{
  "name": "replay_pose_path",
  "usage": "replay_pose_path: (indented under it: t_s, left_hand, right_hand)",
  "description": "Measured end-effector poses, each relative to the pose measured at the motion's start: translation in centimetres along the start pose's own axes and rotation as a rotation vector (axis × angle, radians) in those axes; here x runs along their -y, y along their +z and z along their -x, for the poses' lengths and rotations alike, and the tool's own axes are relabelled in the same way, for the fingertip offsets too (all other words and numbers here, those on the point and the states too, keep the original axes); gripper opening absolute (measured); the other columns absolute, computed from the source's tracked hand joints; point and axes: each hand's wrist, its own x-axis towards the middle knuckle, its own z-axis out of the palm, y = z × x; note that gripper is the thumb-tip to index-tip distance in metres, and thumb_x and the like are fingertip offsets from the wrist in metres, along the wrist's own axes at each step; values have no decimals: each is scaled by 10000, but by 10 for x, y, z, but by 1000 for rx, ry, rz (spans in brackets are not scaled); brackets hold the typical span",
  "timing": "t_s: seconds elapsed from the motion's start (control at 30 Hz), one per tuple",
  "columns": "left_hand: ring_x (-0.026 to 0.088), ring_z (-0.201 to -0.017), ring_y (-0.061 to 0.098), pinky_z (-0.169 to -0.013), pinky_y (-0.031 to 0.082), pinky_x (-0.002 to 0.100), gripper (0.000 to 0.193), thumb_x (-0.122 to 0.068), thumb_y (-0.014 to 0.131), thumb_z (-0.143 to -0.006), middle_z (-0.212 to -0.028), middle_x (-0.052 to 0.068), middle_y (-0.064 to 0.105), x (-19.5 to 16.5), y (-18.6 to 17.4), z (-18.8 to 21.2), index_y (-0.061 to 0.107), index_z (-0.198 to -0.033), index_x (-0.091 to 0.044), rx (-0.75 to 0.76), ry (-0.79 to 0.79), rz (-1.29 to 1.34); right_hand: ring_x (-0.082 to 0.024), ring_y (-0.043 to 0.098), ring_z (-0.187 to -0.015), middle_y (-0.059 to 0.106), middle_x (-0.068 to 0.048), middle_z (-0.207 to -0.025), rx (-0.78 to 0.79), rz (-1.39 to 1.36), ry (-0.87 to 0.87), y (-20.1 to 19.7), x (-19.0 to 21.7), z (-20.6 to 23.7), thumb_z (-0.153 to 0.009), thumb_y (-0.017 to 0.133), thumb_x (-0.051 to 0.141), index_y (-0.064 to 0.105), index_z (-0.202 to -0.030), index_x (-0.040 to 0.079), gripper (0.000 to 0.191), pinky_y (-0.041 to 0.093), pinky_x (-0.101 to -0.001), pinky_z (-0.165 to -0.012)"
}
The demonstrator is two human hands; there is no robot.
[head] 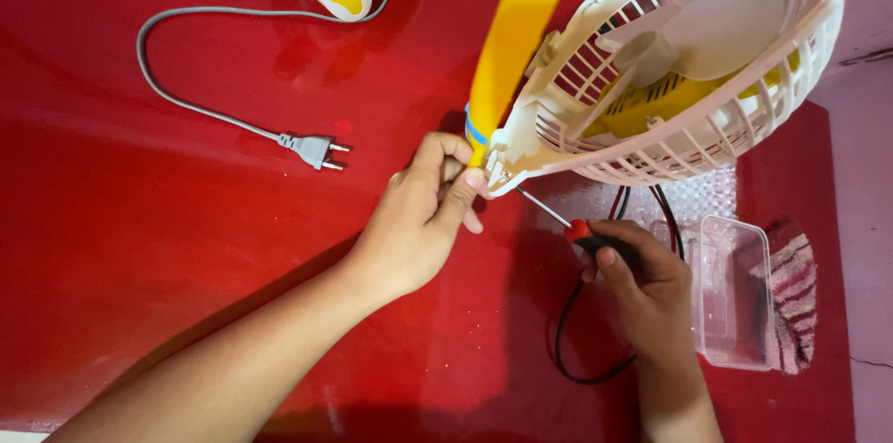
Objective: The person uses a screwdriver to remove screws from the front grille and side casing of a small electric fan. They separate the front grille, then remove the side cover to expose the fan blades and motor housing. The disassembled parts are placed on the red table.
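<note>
Pinching the lower corner of the white fan cage (pixel 688 80) with a narrow grip, the left hand (pixel 419 220) steadies it above the red table (pixel 167 248). Below the cage, the right hand (pixel 646 290) closes fully around a red-handled screwdriver (pixel 563 223), its tip touching that corner.

The red table (pixel 139 248) lies open at lower left. Up top, a grey cord (pixel 186 104) and plug (pixel 312 150) cross it. On the right, the fan cage (pixel 707 80), black wires (pixel 577 341), clear box (pixel 735 294) and cloth (pixel 795 304) crowd the room.
</note>
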Motion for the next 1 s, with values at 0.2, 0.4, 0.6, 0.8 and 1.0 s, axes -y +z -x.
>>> replay_pose_path:
  t_s: [0.2,0.4,0.6,0.8,1.0]
  left_hand:
    - [153,-676,696,-640,581,309,141,-140,432,-1083,-937,79,733,3,-3,0,428,-1152,-17,-95,46,-84]
    - [155,-627,690,-599,569,317,155,-162,461,-1074,-816,79,718,4,-3,-3,464,-1136,-20,-145,9,-150]
    - [209,-574,699,-537,524,370,181,-185,563,-1002,-676,79,694,-8,-5,-1,512,-1047,-17,-179,23,-322]
    - [295,-491,637,-478,480,403,360,-277,697,-957,-559,101,629,-29,-23,5,582,-703,-50,-229,135,-702]
    - [236,-470,636,-467,482,354,315,-212,695,-967,-571,91,620,-32,-23,7,572,-740,-31,-233,264,-689]
  right_hand:
    - [-128,636,-820,708,-102,-1065,-9,101,-52,-1,-2,0,-999,649,86,687,-1213,-45,254,520,-245,-726]
    - [-121,632,-836,694,-99,-1037,-5,104,-50,1,-1,0,-995,653,72,682,-1231,-34,261,519,-247,-759]
    - [-106,645,-846,708,-86,-1110,-41,152,2,3,3,0,-961,663,82,631,-1304,-24,361,541,-239,-747]
    - [-124,638,-865,633,-87,-1228,-103,110,-63,12,5,-8,-921,699,70,398,-1531,10,683,535,-245,-668]
    - [-126,647,-826,656,-86,-1245,-139,69,-3,12,1,-17,-929,702,94,496,-1412,8,532,529,-250,-632]
